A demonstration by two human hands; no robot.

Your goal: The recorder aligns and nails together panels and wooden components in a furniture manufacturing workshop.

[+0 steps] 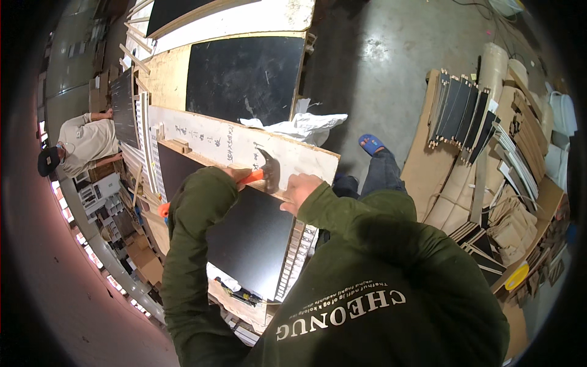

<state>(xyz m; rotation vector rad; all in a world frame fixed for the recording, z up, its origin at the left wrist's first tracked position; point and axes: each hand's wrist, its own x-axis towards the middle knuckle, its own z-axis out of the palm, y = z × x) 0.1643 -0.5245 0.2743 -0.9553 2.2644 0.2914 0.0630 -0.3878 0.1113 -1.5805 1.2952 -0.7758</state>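
1. Closed around the orange handle of a hammer (264,172) was the left hand (235,176), most of it hidden by the green sleeve.
2. The hammer's dark metal head was seen just above the top edge of a black panel (244,226), close to the right hand; whether it touched the wood could not be told.
3. The right hand (299,191) was curled, fingers bent, and pressed against the panel's wooden edge strip just beside the hammer head; whether anything small was pinched in it could not be made out.
4. The black panel was laid flat below both hands, with a pale board (244,144) bearing handwritten marks along its far side.
5. A crumpled white cloth (299,125) was seen lying beyond the pale board, next to a second, scratched black sheet (244,76).
6. A blue sandal (371,144) was visible on the grey concrete floor (391,55), to the right of the boards.
7. Stacks of dark framed panels (458,116) were leaned on cardboard at the right, well apart from the hands.
8. Another person (85,142) in a light shirt and dark cap was seen at the far left, beside shelving.
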